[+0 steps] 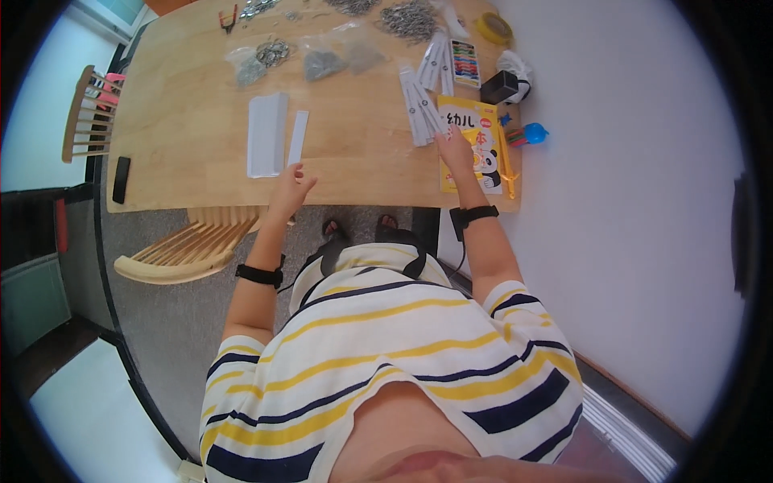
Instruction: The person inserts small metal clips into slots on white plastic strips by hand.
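Note:
My left hand (293, 191) is at the table's near edge, its thumb and fingers apart. Its fingertips are at the lower end of a narrow white strip (299, 137). Beside that strip lies a wider white, tray-like piece (266, 135). Over a yellow book (471, 179) with a panda on its cover, my right hand (457, 153) closes its fingertips on the end of a white strip from a fanned pile (414, 105). The exact hold is partly hidden by the fingers. A second fan of white strips (436, 63) lies farther back.
Clear bags of small metal parts (324, 64) and loose metal heaps (409, 20) lie farther back. Crayons (465, 63), a black box (499, 87) and yellow tape (494, 28) are at the right. A black bar (121, 179) lies left; a wooden chair (189, 249) stands at the near edge.

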The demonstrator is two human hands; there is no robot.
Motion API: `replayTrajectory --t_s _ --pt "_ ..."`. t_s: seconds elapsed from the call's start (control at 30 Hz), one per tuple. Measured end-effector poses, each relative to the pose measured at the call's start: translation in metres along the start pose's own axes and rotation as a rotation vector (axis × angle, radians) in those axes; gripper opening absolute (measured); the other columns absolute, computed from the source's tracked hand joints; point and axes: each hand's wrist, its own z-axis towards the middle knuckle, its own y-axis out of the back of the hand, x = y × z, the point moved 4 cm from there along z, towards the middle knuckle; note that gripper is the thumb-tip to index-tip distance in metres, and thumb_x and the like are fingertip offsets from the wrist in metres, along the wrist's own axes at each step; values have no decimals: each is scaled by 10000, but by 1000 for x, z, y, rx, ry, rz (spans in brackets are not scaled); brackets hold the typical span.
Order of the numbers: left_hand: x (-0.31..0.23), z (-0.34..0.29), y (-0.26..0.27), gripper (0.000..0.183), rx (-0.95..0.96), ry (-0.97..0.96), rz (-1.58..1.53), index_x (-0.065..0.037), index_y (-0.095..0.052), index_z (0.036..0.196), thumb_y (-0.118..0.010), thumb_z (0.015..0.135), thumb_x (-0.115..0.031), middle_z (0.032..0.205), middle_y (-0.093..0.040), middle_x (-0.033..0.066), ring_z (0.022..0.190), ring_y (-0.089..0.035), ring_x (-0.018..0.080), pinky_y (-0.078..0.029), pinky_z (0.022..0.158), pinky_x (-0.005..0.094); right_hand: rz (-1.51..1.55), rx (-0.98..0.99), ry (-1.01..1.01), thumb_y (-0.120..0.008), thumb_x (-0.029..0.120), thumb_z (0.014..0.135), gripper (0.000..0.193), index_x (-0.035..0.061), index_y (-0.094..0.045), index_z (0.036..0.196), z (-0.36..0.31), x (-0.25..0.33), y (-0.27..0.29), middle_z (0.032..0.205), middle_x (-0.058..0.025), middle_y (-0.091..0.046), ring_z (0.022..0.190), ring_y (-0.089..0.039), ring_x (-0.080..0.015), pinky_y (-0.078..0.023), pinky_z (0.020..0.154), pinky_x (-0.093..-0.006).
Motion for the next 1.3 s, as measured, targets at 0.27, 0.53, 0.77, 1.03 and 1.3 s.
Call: replayTrajectory --t_s 0.27,0.53,0.77,1.03,1.3 --pt "4 29 11 399 -209 -75 726 12 -515 1017 -680 740 -223 964 -522 181 928 -539 332 -468 763 395 577 123 -291 -596 321 823 462 3 -509 1146 27 58 40 860 -125 -633 649 -621 -169 -500 573 -272" --pt "8 42 3 326 -158 -3 731 -19 -497 977 -667 752 -184 961 -526 148 910 -554 325 -485 716 414 865 96 -243 -584 269 825 285 -1 -523 891 160 77 80 776 -90 -595 573 -618 -173 -508 492 -260" --pt "-6 45 3 286 -182 27 635 -34 -511 970 -656 748 -141 988 -539 141 928 -547 329 -466 745 421 509 18 -247 -629 204 721 273 -57 -610 801 284 48 61 656 -140 -613 562 -630 -228 -504 491 -347" --pt "3 49 -4 291 -193 262 656 -47 -516 950 -669 715 -126 971 -544 138 915 -542 331 -454 739 427 -80 -176 -195 -545 158 795 257 -15 -627 966 356 19 8 992 -210 -585 914 -578 -353 -484 770 -433" --pt "-7 52 -8 265 -265 394 681 -66 -508 911 -667 704 -109 885 -567 117 857 -561 318 -456 695 436 -170 -129 -147 -644 205 758 316 32 -601 1020 393 23 -9 1084 -164 -531 1010 -522 -344 -484 800 -407"
